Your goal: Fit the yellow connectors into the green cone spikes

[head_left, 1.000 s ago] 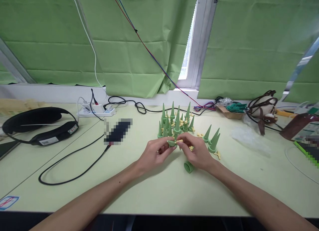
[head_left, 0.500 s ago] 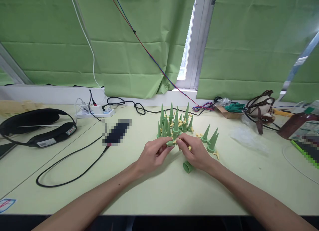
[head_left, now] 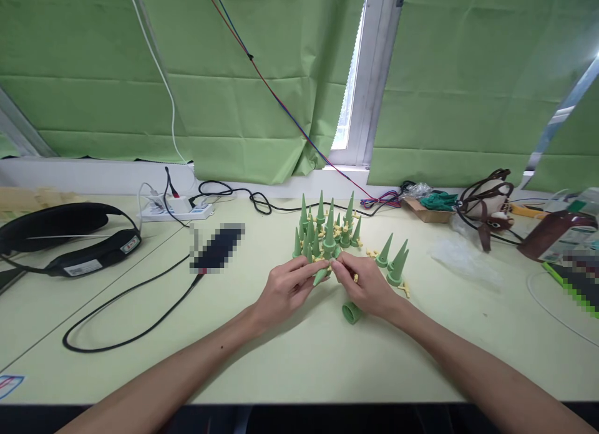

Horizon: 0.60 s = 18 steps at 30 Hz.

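Note:
My left hand (head_left: 287, 287) is closed around a small green plastic cone (head_left: 321, 276), its tip pointing down and toward me. At the cone's other end, the fingertips of my right hand (head_left: 367, 285) are pinched together, hiding what lies between them. Just beyond both hands stands a group of upright green cones (head_left: 330, 228) with small yellow plastic pieces among them. Below my right hand a hollow green part (head_left: 350, 312) lies on its side, its round opening facing me. To the right are more green cones (head_left: 397, 267) and a yellow T-shaped piece (head_left: 404, 289).
A dark phone (head_left: 218, 247) on a black cable lies to the left, near a black headset (head_left: 88, 250) and a white power strip (head_left: 180, 209). On the right are clear plastic wrap (head_left: 465, 259), a cardboard box (head_left: 428, 212) and a brown bottle (head_left: 543, 237).
The cone in my left hand has turned, its tip swinging down toward me. My right fingertips have closed in at its base. The view has shifted slightly.

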### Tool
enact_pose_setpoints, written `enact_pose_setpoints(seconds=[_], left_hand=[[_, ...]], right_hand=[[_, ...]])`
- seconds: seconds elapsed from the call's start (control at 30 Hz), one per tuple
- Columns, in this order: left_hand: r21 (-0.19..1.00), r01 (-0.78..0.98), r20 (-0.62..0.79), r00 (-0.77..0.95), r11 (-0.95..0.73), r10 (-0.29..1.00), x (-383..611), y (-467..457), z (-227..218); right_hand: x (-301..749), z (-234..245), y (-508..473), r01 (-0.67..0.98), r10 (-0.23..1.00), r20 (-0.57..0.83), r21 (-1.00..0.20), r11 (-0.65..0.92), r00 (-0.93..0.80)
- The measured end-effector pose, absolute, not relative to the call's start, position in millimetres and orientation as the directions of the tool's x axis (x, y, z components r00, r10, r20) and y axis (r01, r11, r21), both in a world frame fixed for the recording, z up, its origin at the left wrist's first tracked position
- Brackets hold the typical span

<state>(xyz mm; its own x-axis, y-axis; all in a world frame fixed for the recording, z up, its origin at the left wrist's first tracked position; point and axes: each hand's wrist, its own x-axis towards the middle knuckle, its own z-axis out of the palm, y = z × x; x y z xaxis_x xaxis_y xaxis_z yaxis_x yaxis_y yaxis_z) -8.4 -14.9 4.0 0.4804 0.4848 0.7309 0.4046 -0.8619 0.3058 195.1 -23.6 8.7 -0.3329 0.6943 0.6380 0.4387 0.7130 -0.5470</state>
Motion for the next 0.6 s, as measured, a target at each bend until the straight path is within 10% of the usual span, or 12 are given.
enact_pose_setpoints(seconds=[0.27,0.6], left_hand=[[0.340,0.377,0.743,0.454,-0.862,0.492,-7,-14,2],[0.786,0.314,0.422,0.357,-0.533,0.833,-2,-20,17]], right_hand=[[195,7,-26,0.426,0.696,0.646,-0.560,0.711,-0.313],[194,11,-29,0.473,0.619,0.758,-0.477,0.741,-0.205]])
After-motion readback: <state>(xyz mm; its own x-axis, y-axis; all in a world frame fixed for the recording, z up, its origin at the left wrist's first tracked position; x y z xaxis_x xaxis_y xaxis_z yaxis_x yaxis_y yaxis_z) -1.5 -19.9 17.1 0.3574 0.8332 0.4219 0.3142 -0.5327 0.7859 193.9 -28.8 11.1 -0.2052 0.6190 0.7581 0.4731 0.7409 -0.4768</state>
